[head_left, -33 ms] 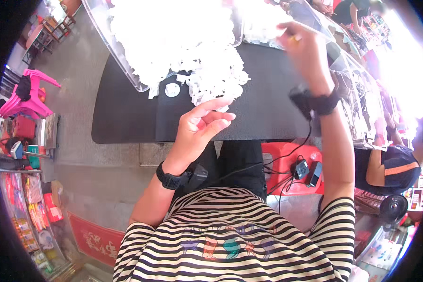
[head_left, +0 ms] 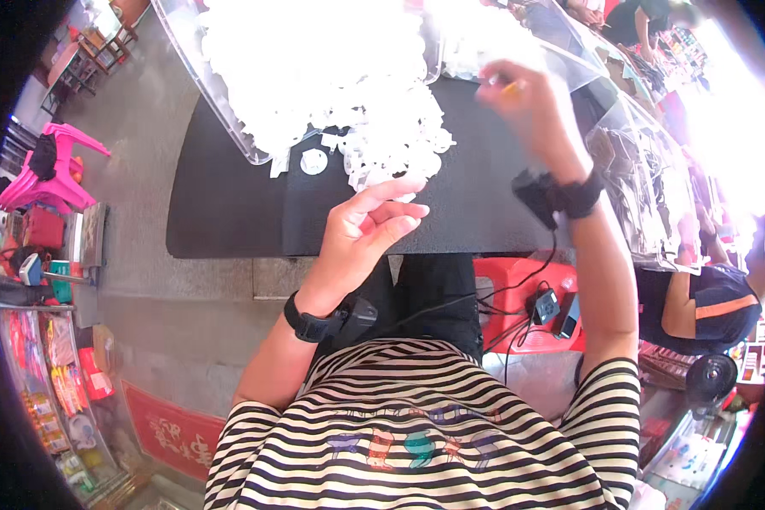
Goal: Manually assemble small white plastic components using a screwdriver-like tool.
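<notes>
We are keeping our left hand (head_left: 359, 228) at the near edge of the dark table (head_left: 229, 200), with its fingertips just beside the near end of the heap of white pieces (head_left: 389, 140). The thumb and the first two fingers are curving toward each other with a narrow gap, and we cannot tell whether they are pinching one of the small pieces, since white is lying right behind them. Our right hand (head_left: 531, 106) is hanging above the table farther off, to the right of the heap; its fingers are curling in, and a small yellow thing (head_left: 512, 87) is showing among them. Blur is hiding whether they are gripping it.

The white pieces are spilling toward us from the clear container (head_left: 202, 89) at the far left, and more are sitting in a second container (head_left: 480, 51) farther right. One round white piece (head_left: 313, 161) is lying apart, to the left of the heap. As for progress, we are seeing a great deal remaining: both containers are looking well stocked, the heap is standing thick, and we are not making out any separate group of handled pieces.
</notes>
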The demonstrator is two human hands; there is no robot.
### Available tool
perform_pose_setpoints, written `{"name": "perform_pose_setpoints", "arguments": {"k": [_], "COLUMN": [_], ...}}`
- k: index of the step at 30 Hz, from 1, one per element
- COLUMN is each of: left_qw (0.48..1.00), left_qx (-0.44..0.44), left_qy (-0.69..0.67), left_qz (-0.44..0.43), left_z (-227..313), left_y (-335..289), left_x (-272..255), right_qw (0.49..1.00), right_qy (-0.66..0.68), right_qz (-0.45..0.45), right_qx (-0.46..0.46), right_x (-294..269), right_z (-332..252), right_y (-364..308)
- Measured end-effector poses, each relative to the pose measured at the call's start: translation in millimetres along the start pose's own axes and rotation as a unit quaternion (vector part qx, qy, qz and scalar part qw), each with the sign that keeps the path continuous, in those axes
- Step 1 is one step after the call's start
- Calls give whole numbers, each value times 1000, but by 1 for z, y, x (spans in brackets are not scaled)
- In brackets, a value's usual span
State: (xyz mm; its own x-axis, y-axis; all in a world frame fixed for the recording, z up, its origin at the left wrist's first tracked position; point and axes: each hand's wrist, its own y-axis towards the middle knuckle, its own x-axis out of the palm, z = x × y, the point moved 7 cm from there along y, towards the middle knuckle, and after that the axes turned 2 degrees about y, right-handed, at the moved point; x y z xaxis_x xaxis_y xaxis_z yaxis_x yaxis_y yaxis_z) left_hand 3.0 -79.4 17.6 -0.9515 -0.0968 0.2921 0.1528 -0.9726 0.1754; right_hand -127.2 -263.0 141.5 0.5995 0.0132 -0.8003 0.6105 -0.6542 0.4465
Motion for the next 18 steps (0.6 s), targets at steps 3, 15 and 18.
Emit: {"name": "perform_pose_setpoints", "arguments": {"k": [3,15,18], "left_qw": [999,995,997], "left_qx": [-12,2,17], "left_qy": [23,79,59], "left_qz": [-36,-54,-37], "left_z": [-4,-4,-2], "left_y": [0,0,2], "left_x": [5,12,16], "right_qw": [989,949,859], "right_qy": [83,234,437], "right_qz": [-118,-126,-159], "right_qx": [16,170,217], "right_x": [52,47,44], "right_z": [1,21,10], "right_y": [-25,-62,-86]}}
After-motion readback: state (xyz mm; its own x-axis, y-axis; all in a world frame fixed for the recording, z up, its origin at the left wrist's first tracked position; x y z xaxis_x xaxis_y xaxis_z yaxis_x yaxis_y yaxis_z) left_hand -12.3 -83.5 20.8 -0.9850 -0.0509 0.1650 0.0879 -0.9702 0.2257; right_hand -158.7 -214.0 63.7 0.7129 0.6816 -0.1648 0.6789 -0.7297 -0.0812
